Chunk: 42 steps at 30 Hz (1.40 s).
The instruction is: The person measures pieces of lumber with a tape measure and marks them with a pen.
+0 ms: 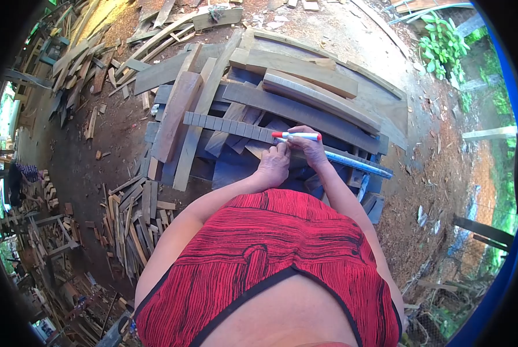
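Observation:
A narrow wooden strip [230, 126] lies across the woodpile in front of me, with dark cross lines spaced along its left part. My right hand [307, 146] is closed around a red-and-white marker [296, 136], held level just above the strip. Beside it, my left hand [274, 165] rests at the strip's near edge with the fingers curled together; what they pinch, if anything, is hidden. The two hands nearly touch. A blue-and-white painted bar [357, 164] runs to the right from beneath my right hand.
Thick planks [305, 72] are stacked beyond the strip, and a reddish beam [178, 115] lies upright in view on the left. Offcuts [137, 220] heap on the ground at lower left. A leafy plant [441, 46] grows at upper right.

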{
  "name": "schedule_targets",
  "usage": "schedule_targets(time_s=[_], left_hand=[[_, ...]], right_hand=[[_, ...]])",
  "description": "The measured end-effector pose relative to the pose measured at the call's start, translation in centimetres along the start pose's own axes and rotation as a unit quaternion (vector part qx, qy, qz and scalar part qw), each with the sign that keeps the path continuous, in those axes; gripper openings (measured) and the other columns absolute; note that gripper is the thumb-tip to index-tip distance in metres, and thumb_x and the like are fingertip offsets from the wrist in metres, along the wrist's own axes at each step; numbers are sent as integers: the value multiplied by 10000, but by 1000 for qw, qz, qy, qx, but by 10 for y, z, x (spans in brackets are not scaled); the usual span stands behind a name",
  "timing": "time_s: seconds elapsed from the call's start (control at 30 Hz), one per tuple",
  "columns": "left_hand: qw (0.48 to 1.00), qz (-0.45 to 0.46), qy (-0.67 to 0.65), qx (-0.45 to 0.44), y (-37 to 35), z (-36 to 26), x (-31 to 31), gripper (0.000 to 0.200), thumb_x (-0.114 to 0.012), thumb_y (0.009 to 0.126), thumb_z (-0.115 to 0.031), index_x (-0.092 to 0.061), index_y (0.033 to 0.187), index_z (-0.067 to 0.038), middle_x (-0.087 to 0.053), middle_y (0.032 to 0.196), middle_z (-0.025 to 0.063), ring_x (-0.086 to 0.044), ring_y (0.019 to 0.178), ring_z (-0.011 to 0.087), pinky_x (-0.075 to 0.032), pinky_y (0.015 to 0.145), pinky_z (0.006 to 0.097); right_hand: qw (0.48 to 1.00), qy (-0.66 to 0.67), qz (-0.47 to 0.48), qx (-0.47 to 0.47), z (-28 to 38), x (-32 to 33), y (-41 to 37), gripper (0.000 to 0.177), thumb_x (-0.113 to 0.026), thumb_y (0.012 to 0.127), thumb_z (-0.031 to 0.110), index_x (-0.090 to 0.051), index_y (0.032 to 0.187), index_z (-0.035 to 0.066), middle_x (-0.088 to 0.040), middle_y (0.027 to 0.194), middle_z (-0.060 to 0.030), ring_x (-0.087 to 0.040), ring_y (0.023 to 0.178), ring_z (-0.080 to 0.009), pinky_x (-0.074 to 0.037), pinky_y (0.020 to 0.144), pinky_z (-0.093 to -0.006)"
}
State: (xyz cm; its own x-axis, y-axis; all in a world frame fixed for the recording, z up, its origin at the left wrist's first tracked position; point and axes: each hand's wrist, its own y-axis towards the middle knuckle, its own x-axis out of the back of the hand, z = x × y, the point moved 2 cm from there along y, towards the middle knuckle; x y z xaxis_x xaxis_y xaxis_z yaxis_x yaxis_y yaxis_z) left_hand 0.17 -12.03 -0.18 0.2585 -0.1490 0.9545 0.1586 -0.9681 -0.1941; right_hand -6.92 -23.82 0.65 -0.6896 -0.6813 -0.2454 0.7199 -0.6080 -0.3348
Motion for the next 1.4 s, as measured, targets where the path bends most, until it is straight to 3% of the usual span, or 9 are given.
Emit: schedule_targets(time_s=[0.23,0.33,0.37,0.43,0.57,0.73,1.03,1.23,1.4], left_hand=[[1000,3,8,-13,-3,3,9,897,-690,688,-290,-252,1368,98,-464,1069,172,-537,918,290,-468,720,405],[1000,5,-3,-19,-1,4,7,927,-688,700,-306,-219,1386,104,-470,1075,180,-543,911,285,-475,721,396],[1000,9,-9,-23,-1,5,8,920,-691,701,-305,-228,1381,106,-472,1073,181,-546,912,287,-479,728,396],[999,11,-16,-25,-2,8,12,912,-693,703,-305,-237,1376,107,-473,1071,182,-549,913,289,-482,736,396],[995,14,-89,-35,-3,14,24,882,-691,729,-311,-244,1372,95,-476,1091,193,-555,954,321,-486,794,412],[980,-7,-192,-53,-11,38,37,816,-669,768,-329,-266,1387,18,-475,1130,198,-547,1016,353,-467,858,419],[920,-276,-261,95,-61,155,61,574,-654,769,-238,-464,1258,-5,-527,1051,180,-529,984,345,-429,859,423],[872,-288,-332,215,-85,222,50,512,-647,765,-139,-492,1235,-9,-516,1030,137,-534,883,238,-447,797,349],[828,-357,-323,287,-88,248,42,535,-632,773,-110,-469,1272,-7,-458,1124,124,-535,848,227,-459,797,352]], right_hand=[[985,33,-141,95,39,34,-22,64,-666,798,96,-636,809,40,-653,895,-66,-618,731,-134,-504,661,-253],[923,-303,-141,191,44,67,-38,85,-647,786,103,-642,836,34,-619,867,-72,-629,728,-174,-500,614,-307],[922,-305,-142,192,41,73,-44,85,-647,786,103,-642,836,34,-619,867,-72,-629,728,-174,-500,614,-307],[775,-574,-130,229,28,75,-57,202,-663,753,126,-657,947,74,-582,889,-96,-631,775,-259,-496,657,-362],[752,-619,-145,174,4,75,-70,357,-686,703,131,-637,1055,106,-555,976,-90,-615,837,-305,-495,699,-399],[707,-654,-128,237,-4,72,-70,364,-633,670,29,-628,1030,84,-555,968,-92,-619,804,-292,-500,669,-407],[704,-663,-89,239,-1,51,-64,253,-589,677,-22,-572,913,66,-548,934,-113,-614,777,-339,-495,644,-426],[660,-701,1,271,14,4,-31,84,-588,684,51,-545,756,59,-552,739,-119,-611,709,-309,-491,596,-402],[667,-695,81,258,10,-57,15,82,-592,700,75,-567,778,74,-568,760,-111,-615,719,-306,-489,606,-407]])
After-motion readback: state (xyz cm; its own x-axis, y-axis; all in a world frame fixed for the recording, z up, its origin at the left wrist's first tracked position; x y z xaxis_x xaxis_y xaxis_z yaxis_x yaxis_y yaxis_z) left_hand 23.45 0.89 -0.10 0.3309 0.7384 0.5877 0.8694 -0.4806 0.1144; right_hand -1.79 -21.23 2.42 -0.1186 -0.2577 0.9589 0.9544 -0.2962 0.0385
